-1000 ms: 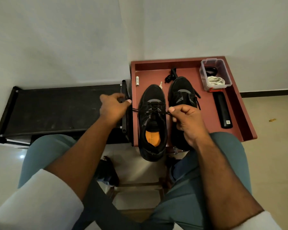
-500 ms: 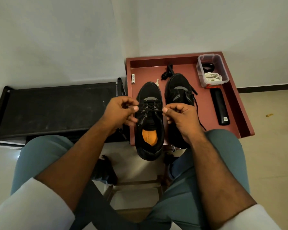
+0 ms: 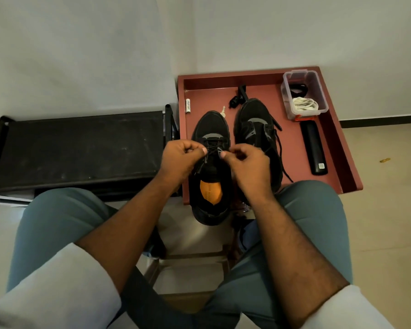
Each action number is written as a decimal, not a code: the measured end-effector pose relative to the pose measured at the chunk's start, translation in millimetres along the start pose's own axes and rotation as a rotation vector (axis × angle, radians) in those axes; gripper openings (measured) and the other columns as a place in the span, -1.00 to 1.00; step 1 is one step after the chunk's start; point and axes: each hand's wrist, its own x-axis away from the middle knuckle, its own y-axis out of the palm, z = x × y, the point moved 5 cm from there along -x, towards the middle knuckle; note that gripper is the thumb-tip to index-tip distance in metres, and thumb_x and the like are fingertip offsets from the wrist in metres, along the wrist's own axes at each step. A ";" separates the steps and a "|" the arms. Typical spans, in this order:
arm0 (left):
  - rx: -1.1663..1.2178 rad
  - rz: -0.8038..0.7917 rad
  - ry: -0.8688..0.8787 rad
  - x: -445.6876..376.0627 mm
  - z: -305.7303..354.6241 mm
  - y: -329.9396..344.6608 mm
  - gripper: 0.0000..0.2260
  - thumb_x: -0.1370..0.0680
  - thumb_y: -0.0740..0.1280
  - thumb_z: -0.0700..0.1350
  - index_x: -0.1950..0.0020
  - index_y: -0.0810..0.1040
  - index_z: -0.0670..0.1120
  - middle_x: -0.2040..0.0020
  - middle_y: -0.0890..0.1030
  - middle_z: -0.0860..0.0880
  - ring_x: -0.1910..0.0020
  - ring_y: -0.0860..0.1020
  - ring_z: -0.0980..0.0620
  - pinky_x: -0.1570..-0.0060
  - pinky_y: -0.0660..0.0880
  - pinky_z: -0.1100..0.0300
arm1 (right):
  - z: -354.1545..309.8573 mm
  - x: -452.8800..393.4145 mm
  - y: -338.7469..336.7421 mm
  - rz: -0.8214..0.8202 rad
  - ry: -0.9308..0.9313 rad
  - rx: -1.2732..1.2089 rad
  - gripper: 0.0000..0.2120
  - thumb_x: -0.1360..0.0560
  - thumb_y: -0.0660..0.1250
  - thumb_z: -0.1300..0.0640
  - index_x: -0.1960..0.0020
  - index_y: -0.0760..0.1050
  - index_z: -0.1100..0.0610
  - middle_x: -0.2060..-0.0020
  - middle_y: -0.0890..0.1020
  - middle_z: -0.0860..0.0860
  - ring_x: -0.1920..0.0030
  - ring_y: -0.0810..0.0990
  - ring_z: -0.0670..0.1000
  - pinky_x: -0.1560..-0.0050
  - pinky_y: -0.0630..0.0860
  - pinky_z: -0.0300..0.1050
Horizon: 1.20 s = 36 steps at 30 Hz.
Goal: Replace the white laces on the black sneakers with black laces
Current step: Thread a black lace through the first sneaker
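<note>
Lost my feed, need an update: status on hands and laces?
Left hand and right hand each pinch the thin black lace over the left black sneaker. Right black sneaker laced, ends loose. Nothing in the way.

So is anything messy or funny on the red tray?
A bit: the right sneaker has a loose black lace trailing across the red tray, and the left sneaker has its heel hanging off the tray's near edge.

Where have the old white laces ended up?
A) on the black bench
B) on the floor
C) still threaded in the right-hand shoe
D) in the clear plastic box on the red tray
D: a bundle of white laces lies inside the clear plastic box at the far right corner of the red tray.
</note>
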 end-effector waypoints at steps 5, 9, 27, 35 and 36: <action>-0.049 -0.054 0.047 2.4 -8.1 20.0 -0.91 -0.52 0.41 -0.22 0.12 0.69 -0.21 0.29 0.67 -0.12 0.19 0.68 -0.04 0.00 0.63 -0.02 | -3.7 4.3 16.0 -0.075 -0.035 0.308 -0.80 -0.50 0.42 0.13 -0.10 0.63 0.14 0.04 0.68 0.05 0.01 0.64 0.03 -0.04 0.57 -0.11; -0.098 -0.073 0.039 4.5 -18.1 28.2 -0.87 -0.50 0.42 -0.21 0.22 0.69 -0.05 0.31 0.68 -0.02 0.20 0.68 0.03 0.03 0.63 -0.02 | 2.7 0.1 12.0 -0.036 0.034 0.194 -0.83 -0.51 0.39 0.18 -0.08 0.65 0.15 0.04 0.69 0.04 0.00 0.63 0.01 -0.05 0.55 -0.15; -0.115 0.029 -0.013 6.7 -23.8 42.1 -0.93 -0.51 0.43 -0.15 0.09 0.72 -0.03 0.23 0.68 0.12 0.14 0.66 0.13 0.03 0.63 0.00 | 10.8 -4.6 10.0 -0.069 0.092 0.112 -0.81 -0.51 0.39 0.19 -0.12 0.65 0.13 -0.01 0.68 0.00 -0.03 0.60 -0.06 -0.05 0.49 -0.24; -0.170 -0.047 -0.030 -2.4 -22.0 38.9 -0.92 -0.51 0.43 -0.11 0.06 0.71 0.04 0.12 0.71 0.08 0.09 0.66 0.12 0.01 0.63 -0.01 | 15.7 -7.6 17.9 -0.133 0.146 0.000 -0.72 -0.59 0.28 0.06 0.15 0.62 0.22 0.32 0.61 0.05 0.29 0.54 -0.04 0.21 0.49 -0.05; -0.237 -0.035 0.003 -2.2 -20.4 38.4 -0.91 -0.52 0.41 -0.09 0.02 0.71 0.03 0.09 0.71 0.07 0.07 0.65 0.11 0.01 0.62 0.00 | 16.4 -9.1 18.6 -0.134 0.170 -0.017 -0.73 -0.59 0.27 0.08 0.14 0.61 0.22 0.30 0.61 0.03 0.28 0.54 -0.04 0.19 0.49 -0.07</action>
